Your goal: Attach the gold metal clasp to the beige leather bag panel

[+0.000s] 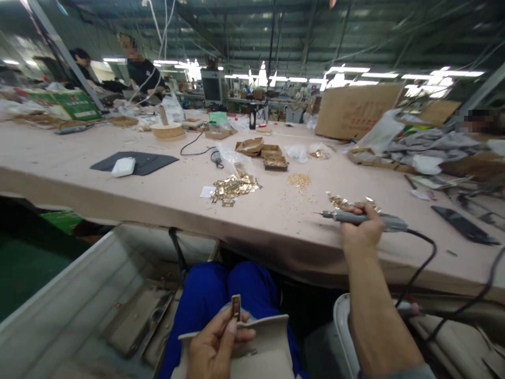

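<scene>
Resting on the worktop (pixel 118 195) near its front edge, the right hand (pixel 361 231) is closed around a grey electric screwdriver (pixel 365 219), which lies nearly level with its tip pointing left and its black cord trailing off to the right. Low over the lap, the left hand (pixel 215 345) pinches a small brass buckle (pixel 235 307) upright between thumb and fingers, just above a beige leather piece (pixel 256 347). A pile of brass fittings (pixel 234 187) lies further back on the worktop, well apart from both hands
</scene>
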Demonstrator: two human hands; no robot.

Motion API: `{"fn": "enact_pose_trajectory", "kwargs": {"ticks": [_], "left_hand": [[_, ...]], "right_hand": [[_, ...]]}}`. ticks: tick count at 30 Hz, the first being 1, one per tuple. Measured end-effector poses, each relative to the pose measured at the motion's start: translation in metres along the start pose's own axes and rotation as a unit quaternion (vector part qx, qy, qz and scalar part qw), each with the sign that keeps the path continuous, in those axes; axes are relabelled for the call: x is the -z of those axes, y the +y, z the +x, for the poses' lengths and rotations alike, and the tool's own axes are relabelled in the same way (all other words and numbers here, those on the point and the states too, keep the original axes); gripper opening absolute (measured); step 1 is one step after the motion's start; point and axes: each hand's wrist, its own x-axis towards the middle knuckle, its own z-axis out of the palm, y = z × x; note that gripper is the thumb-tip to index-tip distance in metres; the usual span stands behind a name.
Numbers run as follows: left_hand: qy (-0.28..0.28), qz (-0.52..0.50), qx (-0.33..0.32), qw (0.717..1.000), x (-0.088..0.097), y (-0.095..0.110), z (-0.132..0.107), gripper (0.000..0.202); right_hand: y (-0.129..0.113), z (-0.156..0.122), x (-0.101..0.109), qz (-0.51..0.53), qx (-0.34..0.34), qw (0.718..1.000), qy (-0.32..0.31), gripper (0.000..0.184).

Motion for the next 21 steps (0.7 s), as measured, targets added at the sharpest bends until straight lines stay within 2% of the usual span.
{"fn": "enact_pose_trajectory", "kwargs": {"ticks": [2, 4, 6, 9, 11, 13, 17, 21], "left_hand": [[-0.031, 0.013, 0.002, 0.999, -0.001, 0.005, -0.003, 0.049], [-0.047, 0.006, 0.005, 0.999, -0.002, 0.006, -0.002, 0.044], [-0.042, -0.018, 0.013, 0.999, -0.002, 0.003, 0.001, 0.043], [-0.036, -0.045, 0.024, 0.998, -0.001, -0.005, 0.005, 0.043], [-0.035, -0.06, 0.029, 0.997, -0.001, -0.008, 0.005, 0.044], [-0.032, -0.071, 0.034, 0.996, -0.001, -0.008, 0.005, 0.043], [-0.022, -0.072, 0.047, 0.996, -0.002, -0.006, 0.005, 0.042], [-0.013, -0.093, 0.052, 0.994, -0.003, -0.007, 0.005, 0.043]], "right_hand": [[-0.009, -0.028, 0.006, 0.008, -0.014, 0.997, -0.076, 0.025], [-0.014, -0.058, 0.012, -0.003, -0.055, 0.991, -0.125, 0.03], [-0.012, -0.092, 0.019, -0.025, -0.081, 0.986, -0.142, 0.03], [0.0, -0.152, 0.026, -0.058, -0.124, 0.978, -0.155, 0.02], [0.01, -0.19, 0.029, -0.089, -0.139, 0.972, -0.17, 0.013], [0.02, -0.221, 0.031, -0.127, -0.145, 0.962, -0.191, 0.014], [0.031, -0.259, 0.032, -0.193, -0.128, 0.943, -0.238, 0.015], [0.033, -0.276, 0.033, -0.217, -0.095, 0.937, -0.258, 0.007]]}}
